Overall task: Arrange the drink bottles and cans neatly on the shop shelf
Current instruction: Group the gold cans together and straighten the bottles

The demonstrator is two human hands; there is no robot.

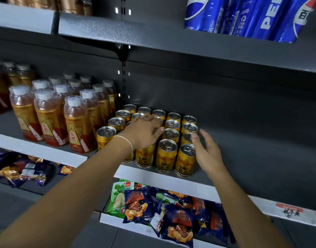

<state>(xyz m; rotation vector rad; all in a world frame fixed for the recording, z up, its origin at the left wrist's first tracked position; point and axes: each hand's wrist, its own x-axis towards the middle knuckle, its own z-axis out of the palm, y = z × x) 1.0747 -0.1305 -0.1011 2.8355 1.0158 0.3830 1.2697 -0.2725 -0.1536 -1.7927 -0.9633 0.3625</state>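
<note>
Several gold cans (166, 154) stand upright in rows on the middle grey shelf (243, 158). My left hand (143, 133) lies palm down on top of the cans in the second column, fingers together and flat, gripping none. My right hand (205, 149) is held edge-on against the right side of the block, fingers spread beside the front right can (185, 160), not closed on it. To the left of the cans stand several amber drink bottles (76, 126) with white caps and clear overcaps.
Blue cola cans (243, 17) sit on the upper shelf at the right. Snack bags (171, 208) fill the lower shelf. The middle shelf is bare grey metal to the right of the cans. A white price strip (171, 179) edges the shelf front.
</note>
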